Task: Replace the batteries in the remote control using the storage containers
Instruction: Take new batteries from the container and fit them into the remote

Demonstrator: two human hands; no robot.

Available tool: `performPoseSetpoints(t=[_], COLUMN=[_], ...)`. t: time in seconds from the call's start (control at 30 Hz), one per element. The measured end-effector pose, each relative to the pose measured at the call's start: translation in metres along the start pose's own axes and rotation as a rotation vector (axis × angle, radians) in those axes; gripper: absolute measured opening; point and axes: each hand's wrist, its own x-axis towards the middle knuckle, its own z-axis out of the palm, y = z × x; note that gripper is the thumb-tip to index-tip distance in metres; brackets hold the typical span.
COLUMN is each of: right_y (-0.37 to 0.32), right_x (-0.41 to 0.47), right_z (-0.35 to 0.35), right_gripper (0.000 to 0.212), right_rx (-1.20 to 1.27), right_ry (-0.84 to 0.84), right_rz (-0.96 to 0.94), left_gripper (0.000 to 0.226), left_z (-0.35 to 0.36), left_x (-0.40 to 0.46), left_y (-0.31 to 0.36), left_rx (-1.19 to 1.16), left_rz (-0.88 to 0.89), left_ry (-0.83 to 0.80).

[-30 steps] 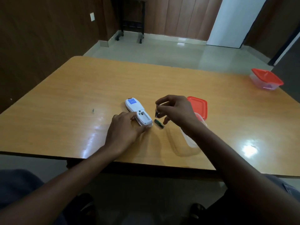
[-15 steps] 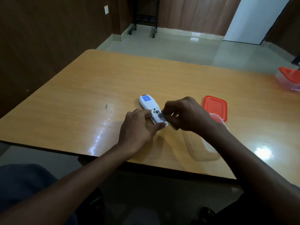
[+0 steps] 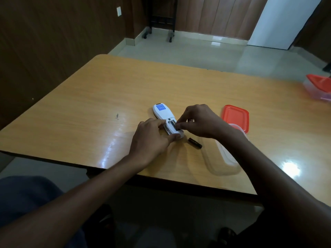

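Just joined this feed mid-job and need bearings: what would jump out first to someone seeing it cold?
Both hands meet at the white remote, lying back-up mid-table with its battery bay open: the left hand steadies it while the right hand works fingertips into the bay. A loose dark battery lies just beside its near end. To the right sit a red lid and a clear container.

Glossy wooden table [image 3: 179, 86], brown panelled walls [image 3: 53, 42], pale tiled floor [image 3: 197, 51]
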Motion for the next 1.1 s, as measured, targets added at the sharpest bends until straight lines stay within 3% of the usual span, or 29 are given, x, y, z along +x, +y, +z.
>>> performPoseSetpoints(t=[0.13, 0.3, 0.37, 0.43, 0.6, 0.67, 0.93, 1.1], right_y=[-0.001, -0.002, -0.003, -0.005, -0.006, -0.011, -0.015, -0.013], right_x=[-0.013, -0.027, -0.029, -0.029, -0.020, -0.015, -0.002, -0.004], right_z=[-0.006, -0.013, -0.013, -0.015, -0.009, 0.005, 0.032, 0.028], right_gripper=[0.019, 0.018, 0.017, 0.020, 0.018, 0.018, 0.017, 0.035], right_rx=[0.004, -0.060, -0.060, -0.019, 0.372, 0.506, 0.108, -0.021], right_ry=[0.070, -0.282, -0.321, -0.234, 0.296, 0.386, 0.264, 0.150], right_rz=[0.101, 0.249, 0.223, 0.207, 0.284, 0.283, 0.003, -0.057], left_gripper=[0.078, 0.077, 0.076, 0.077, 0.075, 0.073, 0.058, 0.060], left_z=[0.000, 0.000, 0.000, 0.000, -0.001, -0.001, -0.002, -0.003], left_x=[0.000, 0.001, 0.000, 0.000, -0.002, -0.002, 0.000, 0.000], left_y=[0.000, 0.001, 0.001, 0.001, 0.000, 0.001, 0.000, 0.001], left_rx=[0.004, 0.007, 0.005, -0.003, 0.006, 0.005, -0.016, 0.002], left_rz=[0.013, -0.003, 0.001, 0.005, 0.017, 0.017, 0.020, 0.016], left_ry=[0.001, 0.003, 0.004, 0.003, -0.001, 0.000, -0.012, -0.022])
